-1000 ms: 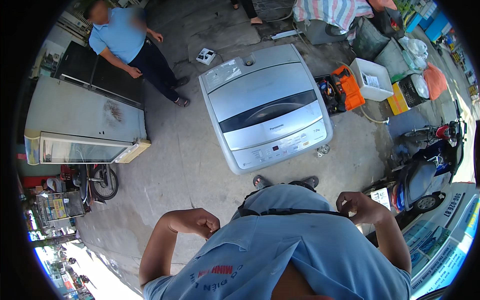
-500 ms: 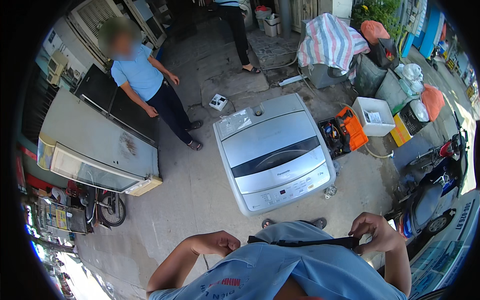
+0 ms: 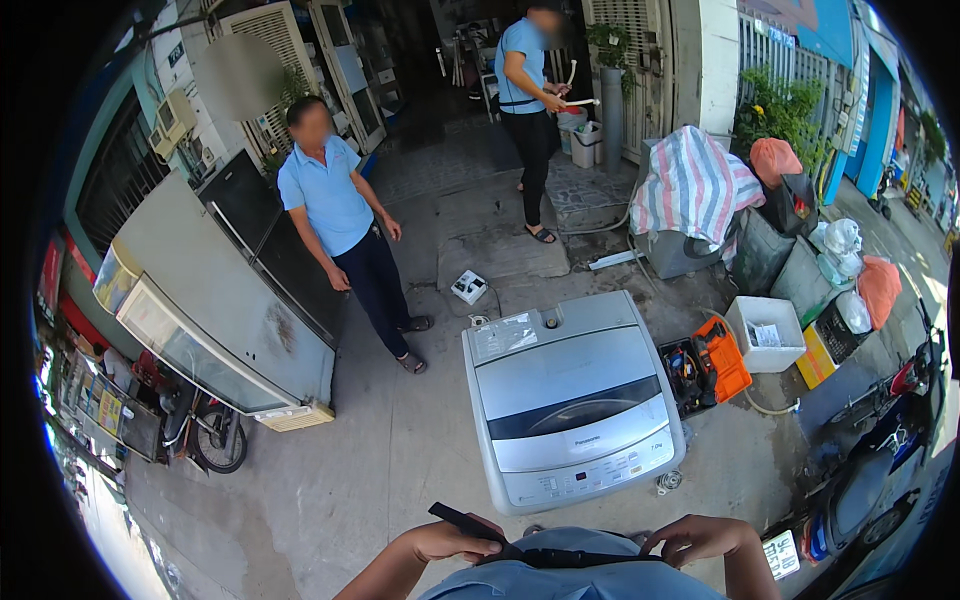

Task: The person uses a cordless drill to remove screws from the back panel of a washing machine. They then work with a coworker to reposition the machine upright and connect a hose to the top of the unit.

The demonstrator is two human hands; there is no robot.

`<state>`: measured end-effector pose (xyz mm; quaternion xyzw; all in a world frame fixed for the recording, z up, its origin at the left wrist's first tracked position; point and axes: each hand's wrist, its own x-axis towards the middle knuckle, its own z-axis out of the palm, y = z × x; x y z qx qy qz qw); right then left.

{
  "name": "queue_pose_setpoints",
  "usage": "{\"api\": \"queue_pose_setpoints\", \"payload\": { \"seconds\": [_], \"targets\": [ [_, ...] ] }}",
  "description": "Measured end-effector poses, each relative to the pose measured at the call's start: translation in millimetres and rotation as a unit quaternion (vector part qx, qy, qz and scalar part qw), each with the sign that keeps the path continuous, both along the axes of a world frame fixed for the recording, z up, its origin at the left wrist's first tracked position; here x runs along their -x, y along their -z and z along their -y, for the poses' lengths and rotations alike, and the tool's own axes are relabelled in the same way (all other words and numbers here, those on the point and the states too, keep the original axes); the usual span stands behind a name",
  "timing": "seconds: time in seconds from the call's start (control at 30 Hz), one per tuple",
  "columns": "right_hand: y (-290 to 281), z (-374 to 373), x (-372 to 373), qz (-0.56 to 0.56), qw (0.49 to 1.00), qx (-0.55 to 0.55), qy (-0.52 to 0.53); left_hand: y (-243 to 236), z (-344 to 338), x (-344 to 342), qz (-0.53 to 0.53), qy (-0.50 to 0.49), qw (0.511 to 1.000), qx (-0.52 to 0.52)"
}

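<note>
My left hand [image 3: 455, 538] is closed round a black strap [image 3: 590, 557] that crosses the front of my light blue shirt. A stiff loose end of the strap sticks out past my left fingers, up and to the left. At the strap's other side my right hand [image 3: 705, 541] has its fingers curled against it; the exact grip is partly hidden. Just ahead of me stands a silver-grey top-loading washing machine [image 3: 570, 400], its lid down and its control panel toward me. Neither hand touches it. A coiled cord [image 3: 670, 482] lies by its near right corner.
Right of the machine are an open orange toolbox [image 3: 724, 365] and a white foam box [image 3: 765, 335]. A small white device [image 3: 469, 287] lies behind. One person [image 3: 328, 205] stands by fridges at left; another [image 3: 524, 80] holds white pipes. A motorbike [image 3: 850, 500] stands at right.
The view has tilted up, and the machine sits lower in it. My left hand now holds up a strap end. My right hand has come closer in. The far person's pipes have come into view.
</note>
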<state>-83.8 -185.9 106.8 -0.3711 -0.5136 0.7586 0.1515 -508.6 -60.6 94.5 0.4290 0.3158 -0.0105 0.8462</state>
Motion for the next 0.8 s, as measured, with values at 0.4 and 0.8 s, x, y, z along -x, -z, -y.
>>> {"api": "queue_pose_setpoints", "payload": {
  "seconds": [0.4, 0.8],
  "targets": [
    [7, -15, 39, 0.115, 0.99, -0.064, -0.056, 31, 5, -55, -0.027, -0.036, 0.998, -0.046],
    [46, 36, 30, 0.052, 0.998, 0.035, 0.002, 55, 7, -128, 0.048, -0.026, 0.997, -0.047]
  ]
}}
